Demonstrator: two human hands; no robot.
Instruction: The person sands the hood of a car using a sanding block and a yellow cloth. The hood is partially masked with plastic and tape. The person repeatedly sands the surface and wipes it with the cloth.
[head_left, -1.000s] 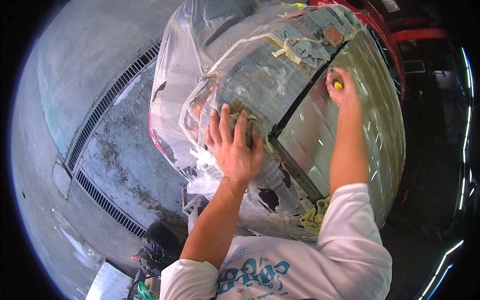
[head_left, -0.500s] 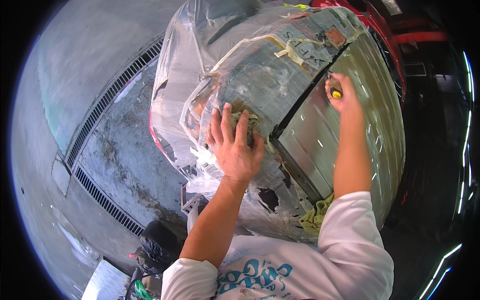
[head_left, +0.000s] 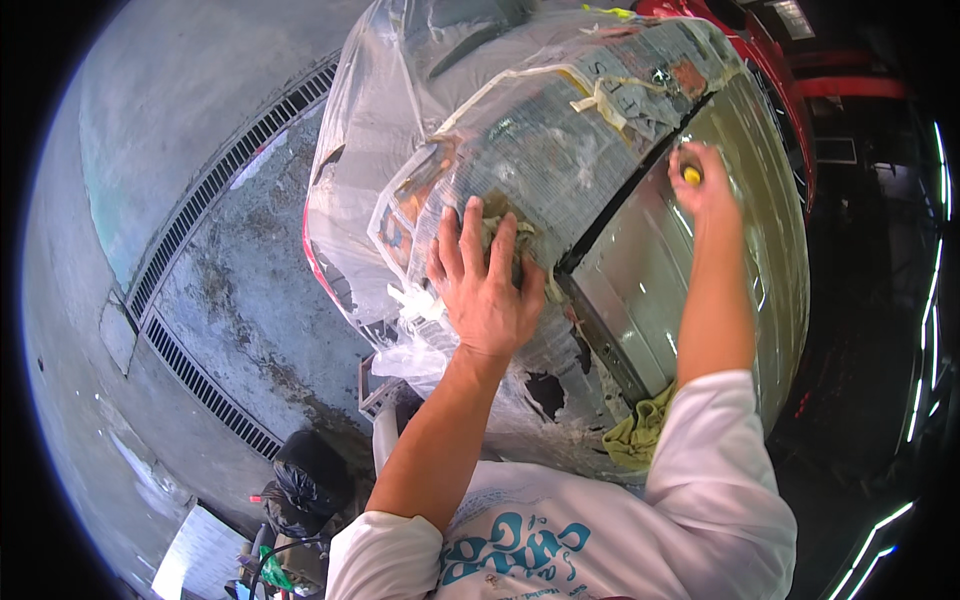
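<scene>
Wrinkled newsprint [head_left: 570, 165] lies beneath my left hand [head_left: 488, 300], fingers spread over a crumpled scrap [head_left: 525, 236]; ahead and right, my right hand [head_left: 712, 185] grips a yellow-ended tool [head_left: 692, 175] over a smooth, glossy grey panel [head_left: 635, 280].

- Seen remotely, I count two bare hands: left hand [head_left: 487, 300], right hand [head_left: 714, 186].
- One small yellow-ended handheld tool [head_left: 692, 175].
- One crumpled olive-green cloth [head_left: 637, 432].
- Two runs of dark, slotted floor grating [head_left: 208, 386].

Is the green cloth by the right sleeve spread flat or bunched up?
Bunched up: the green cloth shows crumpled folds, not a flat sheet.
</scene>
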